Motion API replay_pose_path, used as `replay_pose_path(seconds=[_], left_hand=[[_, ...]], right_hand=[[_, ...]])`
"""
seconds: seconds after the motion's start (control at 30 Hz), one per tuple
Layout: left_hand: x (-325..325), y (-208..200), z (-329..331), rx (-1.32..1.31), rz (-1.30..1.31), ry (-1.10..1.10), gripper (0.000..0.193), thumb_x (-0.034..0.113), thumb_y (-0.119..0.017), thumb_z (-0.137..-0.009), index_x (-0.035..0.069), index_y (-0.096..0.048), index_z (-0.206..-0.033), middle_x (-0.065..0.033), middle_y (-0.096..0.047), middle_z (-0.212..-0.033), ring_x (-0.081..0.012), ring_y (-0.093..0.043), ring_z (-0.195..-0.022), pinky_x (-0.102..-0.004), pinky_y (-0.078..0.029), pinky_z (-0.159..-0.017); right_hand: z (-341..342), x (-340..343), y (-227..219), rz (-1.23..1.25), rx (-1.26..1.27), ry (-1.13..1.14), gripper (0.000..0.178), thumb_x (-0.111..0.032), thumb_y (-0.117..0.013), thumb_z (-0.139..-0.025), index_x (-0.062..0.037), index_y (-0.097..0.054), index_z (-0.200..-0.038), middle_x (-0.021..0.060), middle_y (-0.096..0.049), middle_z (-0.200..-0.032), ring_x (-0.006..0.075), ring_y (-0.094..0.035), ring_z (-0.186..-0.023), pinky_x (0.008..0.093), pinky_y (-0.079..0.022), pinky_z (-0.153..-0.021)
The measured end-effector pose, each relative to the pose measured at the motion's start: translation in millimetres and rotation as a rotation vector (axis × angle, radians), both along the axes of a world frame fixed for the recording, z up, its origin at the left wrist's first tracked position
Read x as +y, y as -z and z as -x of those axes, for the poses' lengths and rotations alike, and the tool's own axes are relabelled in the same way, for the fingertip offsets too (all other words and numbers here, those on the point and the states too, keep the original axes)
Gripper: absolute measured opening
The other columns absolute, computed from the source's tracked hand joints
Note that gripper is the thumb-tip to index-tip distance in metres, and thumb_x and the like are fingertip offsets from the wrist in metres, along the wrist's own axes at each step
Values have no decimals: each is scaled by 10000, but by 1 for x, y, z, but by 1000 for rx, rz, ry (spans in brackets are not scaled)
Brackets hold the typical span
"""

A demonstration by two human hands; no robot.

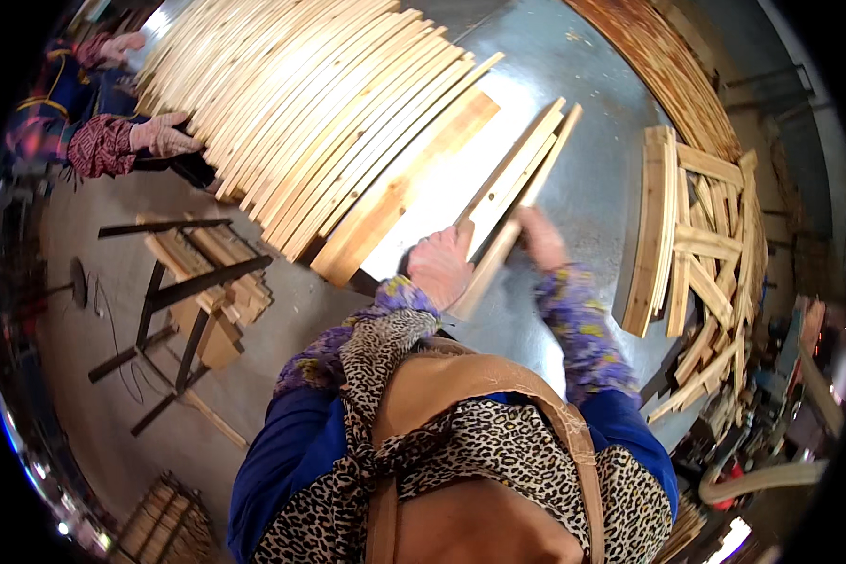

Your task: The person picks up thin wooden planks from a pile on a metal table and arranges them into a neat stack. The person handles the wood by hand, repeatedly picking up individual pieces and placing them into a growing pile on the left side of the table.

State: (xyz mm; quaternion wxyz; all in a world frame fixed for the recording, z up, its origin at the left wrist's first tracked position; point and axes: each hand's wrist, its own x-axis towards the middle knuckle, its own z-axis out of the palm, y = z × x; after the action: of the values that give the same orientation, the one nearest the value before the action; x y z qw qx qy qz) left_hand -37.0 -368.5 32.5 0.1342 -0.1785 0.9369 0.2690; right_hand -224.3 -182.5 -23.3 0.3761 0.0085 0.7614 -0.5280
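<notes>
Big fan of long slats [320, 113] across metal table [583, 179], top left. Offcut pile [705, 254] at right. Co-worker's hand [164, 136] on slats' far end. Dark stand [188, 291] w/ planks on floor, lower left.

— What carries it all?
— A grey metal bench [583, 169], glaring where light strikes it.
— And below?
— A dusty concrete floor [85, 244] with a dark metal stand [174, 291] and cables. Scrap wood [714, 273] is piled at the right.
</notes>
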Motion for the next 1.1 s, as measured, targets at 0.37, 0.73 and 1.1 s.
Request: replay_pose_path(seconds=[0.37, 0.73, 1.1], left_hand=[[-150, 17, -20, 36, 235, 626, 748, 124, -676, -928, 15, -406, -1616, -270, -414, -1635, -434, -352, -1566, -591, -248, -1320], [-157, -4, 26, 374, 256, 293, 534, 242, -643, -977, -21, -609, -1440, -273, -585, -1472, -451, -524, -1402, -552, -398, -1213], [39, 38, 86, 564, 269, 246, 611, 261, -784, -873, -13, -635, -1399, -304, -580, -1501, -491, -554, -1371, -580, -426, -1193]], right_hand=[[-46, -70, 30, -105, 161, 198, 980, -470, -900, -823, 97, -482, -1504, 336, -620, -1430, 405, -649, -1342, 466, -529, -1142], [-87, -163, -19, -90, 111, -415, 1088, -600, -752, -904, 15, -306, -1684, 313, -530, -1583, 490, -526, -1454, 495, -417, -1260], [103, 331, -81, -997, 653, 297, 911, -516, -874, -817, -6, -536, -1492, 282, -712, -1268, 384, -712, -1176, 451, -581, -1032]])
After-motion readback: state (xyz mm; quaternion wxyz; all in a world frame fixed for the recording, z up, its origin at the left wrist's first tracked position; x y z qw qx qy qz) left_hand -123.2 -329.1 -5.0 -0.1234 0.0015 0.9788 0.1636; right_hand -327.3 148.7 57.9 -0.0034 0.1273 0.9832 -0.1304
